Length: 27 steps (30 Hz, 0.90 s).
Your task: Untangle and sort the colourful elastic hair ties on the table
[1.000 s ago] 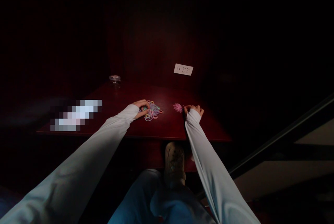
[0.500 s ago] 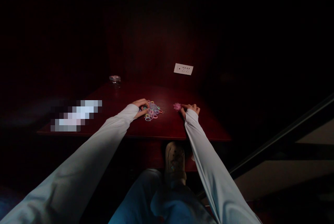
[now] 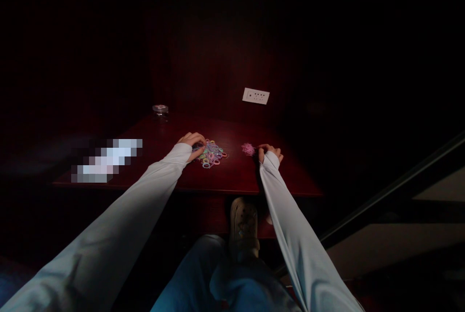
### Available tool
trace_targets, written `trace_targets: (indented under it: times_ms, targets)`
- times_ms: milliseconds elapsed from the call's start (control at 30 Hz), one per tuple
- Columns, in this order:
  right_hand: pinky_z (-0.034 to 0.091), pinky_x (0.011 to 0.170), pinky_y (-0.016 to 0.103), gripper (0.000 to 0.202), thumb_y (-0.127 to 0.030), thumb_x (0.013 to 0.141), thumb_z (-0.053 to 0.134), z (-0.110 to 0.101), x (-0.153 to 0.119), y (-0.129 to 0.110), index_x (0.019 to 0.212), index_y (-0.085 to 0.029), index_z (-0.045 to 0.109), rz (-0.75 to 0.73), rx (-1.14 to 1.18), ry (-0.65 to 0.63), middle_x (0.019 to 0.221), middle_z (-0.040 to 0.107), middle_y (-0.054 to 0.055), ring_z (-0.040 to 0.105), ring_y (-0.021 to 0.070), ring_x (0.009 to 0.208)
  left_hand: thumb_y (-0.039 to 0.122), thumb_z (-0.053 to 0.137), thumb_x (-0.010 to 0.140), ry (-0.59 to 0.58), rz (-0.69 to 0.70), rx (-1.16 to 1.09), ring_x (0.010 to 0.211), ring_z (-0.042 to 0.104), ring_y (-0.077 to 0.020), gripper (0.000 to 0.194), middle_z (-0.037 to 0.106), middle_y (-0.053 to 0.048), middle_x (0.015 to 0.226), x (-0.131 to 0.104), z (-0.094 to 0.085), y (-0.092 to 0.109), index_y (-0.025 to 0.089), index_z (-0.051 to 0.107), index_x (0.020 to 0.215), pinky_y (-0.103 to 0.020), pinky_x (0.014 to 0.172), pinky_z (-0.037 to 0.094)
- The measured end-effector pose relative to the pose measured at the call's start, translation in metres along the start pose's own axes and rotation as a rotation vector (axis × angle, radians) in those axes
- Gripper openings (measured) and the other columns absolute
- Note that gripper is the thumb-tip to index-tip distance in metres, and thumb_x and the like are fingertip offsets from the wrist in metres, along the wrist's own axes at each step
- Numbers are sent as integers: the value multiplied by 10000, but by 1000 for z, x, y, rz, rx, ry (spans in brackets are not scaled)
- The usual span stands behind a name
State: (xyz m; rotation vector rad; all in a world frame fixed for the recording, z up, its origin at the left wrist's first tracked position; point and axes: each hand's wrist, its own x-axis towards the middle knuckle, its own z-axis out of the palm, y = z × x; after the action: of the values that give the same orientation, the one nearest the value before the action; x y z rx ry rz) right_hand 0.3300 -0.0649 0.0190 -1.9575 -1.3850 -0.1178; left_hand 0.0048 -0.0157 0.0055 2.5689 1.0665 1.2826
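A loose pile of pastel-coloured hair ties [image 3: 212, 153] lies on the dark red table. My left hand [image 3: 192, 141] rests at the pile's left edge, its fingers bent over the ties and its thumb apart from them, gripping nothing that I can see. A smaller heap of pink hair ties [image 3: 248, 149] lies to the right of the mixed pile. Just right of that heap is my right hand [image 3: 271, 151], fingers loosely bent and slightly apart. No tie shows in it.
The dark red table [image 3: 232, 179] has its front edge near my knees. A clear lidded jar [image 3: 160, 112] stands at the back left, and a blurred-out bright patch [image 3: 109, 159] covers the left side. A white socket plate [image 3: 255, 96] is on the panel behind.
My right hand has drawn back a little to the right, away from the pink heap. My left hand has lifted slightly and shifted left on the mixed pile.
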Motion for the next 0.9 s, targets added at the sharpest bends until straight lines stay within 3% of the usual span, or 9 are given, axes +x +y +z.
trace_targets:
  times_ms: [100, 233, 400, 600, 700, 800, 900]
  targets:
    - [324, 955, 418, 366, -277, 894, 478, 1, 1, 2, 1146, -229, 739, 64, -31, -35, 1253, 667, 113, 467, 320, 1164, 295, 621, 837, 20, -38, 38, 979, 559, -243, 147, 689, -45, 1111, -2, 2, -2, 234, 667, 963, -392, 962, 420]
    - [326, 1011, 409, 456, -300, 914, 457, 7, -1, 5, 1312, -225, 666, -43, -64, -100, 1366, 630, 92, 450, 313, 1216, 319, 573, 869, 41, -79, 67, 1184, 555, -271, 213, 640, -62, 1299, -4, 8, -9, 238, 647, 1051, -428, 1065, 401]
    - [291, 1044, 406, 462, -256, 910, 434, 13, -3, 3, 1308, -210, 664, -155, -93, -152, 1263, 682, 98, 452, 293, 1210, 354, 433, 949, 40, -208, 58, 1324, 508, -283, 329, 506, -75, 1487, -4, 25, -26, 244, 634, 1185, -464, 1143, 379]
    - [311, 986, 418, 391, -238, 891, 448, 6, -4, -3, 1192, -222, 696, -149, -39, -34, 1152, 698, 98, 461, 294, 1135, 455, 405, 982, 16, -341, 47, 1344, 487, -308, 394, 408, -63, 1546, -5, 35, -34, 262, 644, 1229, -492, 1158, 394]
    - [321, 970, 409, 388, -211, 893, 449, 6, -12, -22, 1196, -204, 691, -214, -59, -15, 1153, 685, 111, 460, 291, 1116, 484, 394, 991, -2, -312, 20, 1349, 470, -298, 399, 444, -61, 1504, -3, 33, -29, 267, 646, 1210, -496, 1173, 380]
    - [343, 961, 393, 406, -207, 900, 458, 13, -28, -53, 1246, -199, 670, -422, -83, -114, 1198, 670, 118, 467, 291, 1127, 495, 371, 1002, -14, -222, -39, 1376, 440, -281, 408, 470, -68, 1471, 0, 29, -20, 261, 645, 1196, -481, 1190, 355]
    - [373, 948, 387, 425, -216, 896, 491, 24, -46, -83, 1291, -197, 646, -585, -103, -222, 1263, 645, 122, 470, 300, 1154, 475, 320, 1017, 53, -120, -85, 1380, 440, -264, 428, 488, -80, 1468, 3, 24, -8, 246, 640, 1186, -467, 1180, 355]
